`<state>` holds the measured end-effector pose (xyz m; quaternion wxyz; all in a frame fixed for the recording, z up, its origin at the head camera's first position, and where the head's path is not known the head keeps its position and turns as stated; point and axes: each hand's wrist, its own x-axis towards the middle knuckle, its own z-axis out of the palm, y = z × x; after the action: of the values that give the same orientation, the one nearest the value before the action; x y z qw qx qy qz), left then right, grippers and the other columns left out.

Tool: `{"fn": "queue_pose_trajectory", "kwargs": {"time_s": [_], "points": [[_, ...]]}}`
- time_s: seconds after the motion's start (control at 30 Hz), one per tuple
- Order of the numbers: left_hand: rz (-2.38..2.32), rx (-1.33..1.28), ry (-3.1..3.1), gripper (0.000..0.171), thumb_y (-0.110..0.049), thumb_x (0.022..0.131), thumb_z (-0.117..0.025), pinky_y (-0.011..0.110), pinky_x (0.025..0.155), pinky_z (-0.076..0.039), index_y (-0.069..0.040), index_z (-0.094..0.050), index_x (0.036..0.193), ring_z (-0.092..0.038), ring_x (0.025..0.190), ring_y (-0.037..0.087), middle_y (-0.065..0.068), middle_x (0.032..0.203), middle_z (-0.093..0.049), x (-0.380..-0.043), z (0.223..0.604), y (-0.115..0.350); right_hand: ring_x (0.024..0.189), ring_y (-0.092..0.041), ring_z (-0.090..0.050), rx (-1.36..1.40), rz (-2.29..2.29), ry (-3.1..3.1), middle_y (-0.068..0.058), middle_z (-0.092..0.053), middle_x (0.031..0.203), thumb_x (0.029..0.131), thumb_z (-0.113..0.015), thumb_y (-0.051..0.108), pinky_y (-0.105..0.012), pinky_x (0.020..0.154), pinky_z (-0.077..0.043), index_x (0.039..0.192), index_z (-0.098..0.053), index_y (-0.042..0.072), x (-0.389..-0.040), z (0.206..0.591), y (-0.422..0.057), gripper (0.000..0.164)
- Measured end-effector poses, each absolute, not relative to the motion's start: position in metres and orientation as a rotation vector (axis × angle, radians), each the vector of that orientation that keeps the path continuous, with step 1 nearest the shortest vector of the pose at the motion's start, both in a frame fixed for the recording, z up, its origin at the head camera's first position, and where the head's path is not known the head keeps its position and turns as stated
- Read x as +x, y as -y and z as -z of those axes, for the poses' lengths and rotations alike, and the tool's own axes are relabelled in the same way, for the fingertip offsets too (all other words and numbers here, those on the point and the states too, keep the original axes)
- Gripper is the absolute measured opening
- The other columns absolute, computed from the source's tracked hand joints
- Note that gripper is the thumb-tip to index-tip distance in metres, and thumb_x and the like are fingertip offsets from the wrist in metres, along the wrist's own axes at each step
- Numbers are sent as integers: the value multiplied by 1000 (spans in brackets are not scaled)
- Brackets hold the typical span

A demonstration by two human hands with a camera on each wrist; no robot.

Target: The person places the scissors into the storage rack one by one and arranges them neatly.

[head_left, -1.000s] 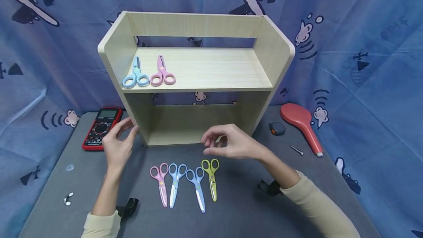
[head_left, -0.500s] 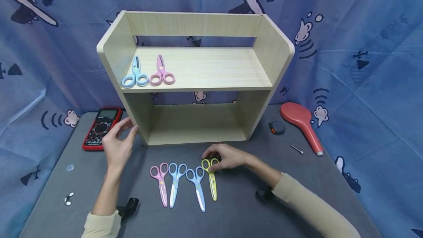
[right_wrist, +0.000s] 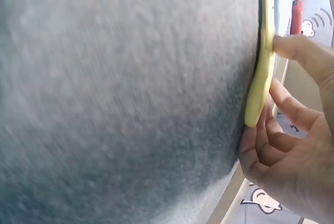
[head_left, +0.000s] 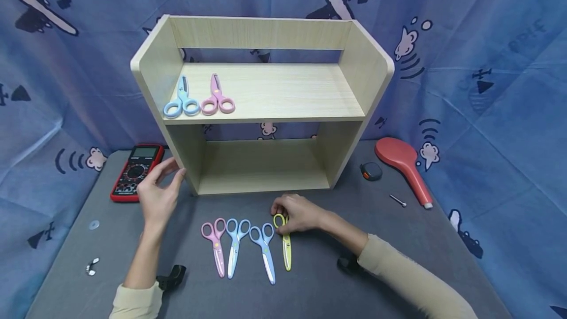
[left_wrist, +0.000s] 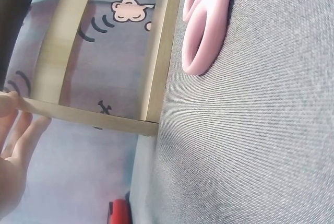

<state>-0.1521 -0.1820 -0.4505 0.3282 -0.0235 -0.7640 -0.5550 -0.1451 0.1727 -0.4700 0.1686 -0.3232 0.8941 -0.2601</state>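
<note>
Yellow scissors (head_left: 287, 251) are clamped at the handle end between the right hand's (head_left: 301, 214) thumb and fingers, blade trailing from the grip toward the person, on or barely off the grey table (head_left: 319, 284). Blue scissors (head_left: 265, 247) lie just left of that grip; a sideways drag could knock them, a shallow pinch could let the yellow pair swivel. Left hand (head_left: 157, 197), farther left, pinches the side of the shelf (head_left: 288, 92).

The desk (head_left: 319, 289) is grey, the shelf (head_left: 283, 92) pale with wood grain. The scissors (head_left: 287, 254) are yellow, pink or light blue. Pale-and-dark planes (head_left: 335, 0) pattern the blue curtain (head_left: 469, 43); the meter (head_left: 135, 171) is red and black.
</note>
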Motion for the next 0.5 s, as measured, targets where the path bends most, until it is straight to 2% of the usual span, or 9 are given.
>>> {"fn": "queue_pose_trajectory", "kwargs": {"time_s": [0.27,0.5], "points": [[1448,-60,2007,37,7,91,-82,1,83,-54,4,-76,128,-70,102,-13,26,121,-79,-152,450,182,84,-9,-58,-919,725,-2554,-2,-69,95,79,-86,15,-18,72,-46,108,-73,11,-141,468,-173,32],[1458,-69,1996,38,8,90,-83,2,83,-55,4,-77,127,-71,101,-12,26,119,-80,-152,451,182,77,-4,-57,-929,751,-2449,0,-68,87,84,-80,6,-17,68,-47,101,-74,10,-145,465,-182,18]]}}
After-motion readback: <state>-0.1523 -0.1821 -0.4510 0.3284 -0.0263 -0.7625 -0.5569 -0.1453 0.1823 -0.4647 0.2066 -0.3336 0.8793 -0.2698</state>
